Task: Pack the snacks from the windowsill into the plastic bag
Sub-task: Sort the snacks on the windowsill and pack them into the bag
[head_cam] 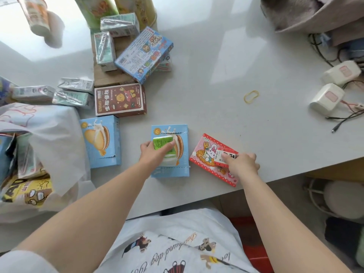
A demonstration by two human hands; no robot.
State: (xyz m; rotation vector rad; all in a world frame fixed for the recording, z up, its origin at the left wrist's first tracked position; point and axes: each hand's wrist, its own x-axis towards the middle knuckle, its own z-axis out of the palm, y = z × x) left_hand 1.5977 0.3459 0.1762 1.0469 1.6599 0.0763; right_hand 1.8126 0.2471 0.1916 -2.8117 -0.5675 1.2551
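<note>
My left hand (152, 151) grips a small green and white carton (164, 147) that lies on top of a light blue snack box (170, 170) near the sill's front edge. To its right, my right hand (243, 163) pinches a small red and white packet (226, 156) lying on a red and pink box with a rabbit picture (206, 154). The white plastic bag (49, 131) stands open at the far left with several snacks inside. A second light blue box (102, 142) lies between the bag and my left hand.
Further back lie a brown box (120, 99), a tilted blue box (143, 55), several silver-green cartons (74, 91) and tall cans (37, 15). A yellow rubber band (251, 97) lies at mid right. White adapters (328, 99) with cables sit at the right edge.
</note>
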